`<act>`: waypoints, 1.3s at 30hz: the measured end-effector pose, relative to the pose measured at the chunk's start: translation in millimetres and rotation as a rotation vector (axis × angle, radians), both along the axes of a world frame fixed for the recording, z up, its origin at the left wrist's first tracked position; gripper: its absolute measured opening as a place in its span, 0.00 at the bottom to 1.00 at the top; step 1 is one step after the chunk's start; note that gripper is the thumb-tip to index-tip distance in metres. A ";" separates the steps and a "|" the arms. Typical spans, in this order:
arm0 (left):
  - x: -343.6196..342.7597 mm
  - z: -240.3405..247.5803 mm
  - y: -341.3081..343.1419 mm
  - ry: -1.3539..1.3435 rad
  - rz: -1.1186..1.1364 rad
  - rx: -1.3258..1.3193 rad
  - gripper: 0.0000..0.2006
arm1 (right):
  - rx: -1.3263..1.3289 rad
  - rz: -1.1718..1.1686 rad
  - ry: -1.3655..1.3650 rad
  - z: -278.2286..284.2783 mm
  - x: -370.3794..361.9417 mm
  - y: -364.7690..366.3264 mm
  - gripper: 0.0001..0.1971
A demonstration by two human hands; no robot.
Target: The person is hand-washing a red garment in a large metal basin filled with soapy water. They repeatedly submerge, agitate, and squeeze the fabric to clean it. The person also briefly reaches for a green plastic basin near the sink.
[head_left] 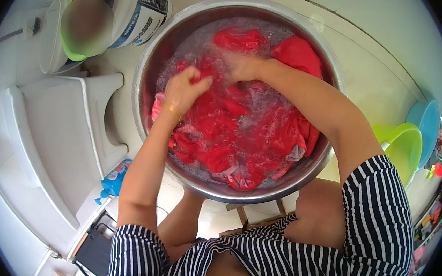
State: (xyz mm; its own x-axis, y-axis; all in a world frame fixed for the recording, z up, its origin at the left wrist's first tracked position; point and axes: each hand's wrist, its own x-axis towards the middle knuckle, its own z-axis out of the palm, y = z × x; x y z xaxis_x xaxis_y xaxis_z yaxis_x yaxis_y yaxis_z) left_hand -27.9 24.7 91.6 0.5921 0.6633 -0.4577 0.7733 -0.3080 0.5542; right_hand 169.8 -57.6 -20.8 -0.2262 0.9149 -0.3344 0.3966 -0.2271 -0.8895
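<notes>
A large steel basin (pixel 149 54) in front of me holds soapy water and soaked red clothes (pixel 223 112). Some of the fabric has pale pink and white parts. My left hand (pixel 183 88) is at the left side of the basin, its fingers curled over red cloth at the water's surface. Farther in, my right hand (pixel 239 66) reaches across from the right, low in the suds beside the red cloth. Motion and water blur its fingers, so its grip does not show. A bunched red piece (pixel 297 56) rises above the water at the far right.
A white bucket (pixel 142 15) and a green-rimmed basin (pixel 74 54) stand at the far left. Closer on the left are a white plastic stool (pixel 56 125) and a blue bag (pixel 115 179). Green (pixel 404 147) and blue (pixel 425 128) basins lean at the right. Below me is a wooden seat (pixel 241 212).
</notes>
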 end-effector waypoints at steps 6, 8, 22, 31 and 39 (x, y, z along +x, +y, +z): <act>-101.5 24.8 -3.4 -0.305 0.449 -0.408 0.18 | 0.012 -0.050 -0.176 104.6 -37.3 -35.1 0.36; -89.2 37.5 -6.0 -0.415 0.585 -0.410 0.26 | 0.213 0.158 -0.152 142.2 -43.0 -56.5 0.26; -21.4 -26.7 -39.7 0.289 -0.465 0.428 0.37 | 0.314 0.146 -0.569 82.7 -27.2 -124.8 0.32; 28.8 -62.8 3.7 0.526 -0.361 0.418 0.18 | -0.045 0.155 -0.628 37.2 -33.8 -28.9 0.19; -7.5 -103.1 14.3 0.504 0.038 0.348 0.20 | -0.383 0.259 -0.569 79.1 -25.6 35.2 0.19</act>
